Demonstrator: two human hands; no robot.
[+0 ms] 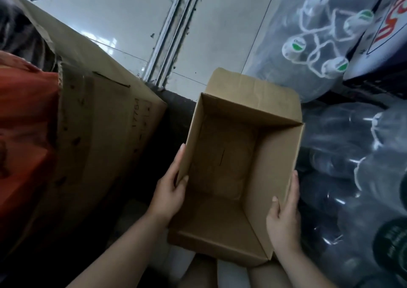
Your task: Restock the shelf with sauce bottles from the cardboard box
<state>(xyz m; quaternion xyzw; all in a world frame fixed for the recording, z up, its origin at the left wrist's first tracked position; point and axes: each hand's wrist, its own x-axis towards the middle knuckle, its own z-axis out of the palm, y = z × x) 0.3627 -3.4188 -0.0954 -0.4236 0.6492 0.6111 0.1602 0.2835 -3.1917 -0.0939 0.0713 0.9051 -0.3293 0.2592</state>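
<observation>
You've got the cardboard box (237, 166) between both hands, open top facing you, and its floor is bare: no sauce bottles inside, and no shelf in view. My read is the unloading is done and what's left is getting rid of the carton.

Your left hand (169, 191) is clamped on the left wall, thumb hooked over the rim to the inside, fingers flat along the outside. Your right hand (285, 213) is gripping the right wall the same way, thumb in, fingers outside.

Handling: empty corrugated, so expect it light but floppy. The walls will bow if you squeeze mid-panel. Shift your grip toward the corners or support it from underneath. The far flap (253, 94), beyond both hands, stands loose and will catch on things. The near-right corner by your right wrist looks split open, so don't load that side.

Clearance is tight. A bigger brown carton (99, 122) sits just off your left hand, and shrink-wrapped bottle packs (352, 155) crowd your right, with green-and-white caps (317, 32) further out.
</observation>
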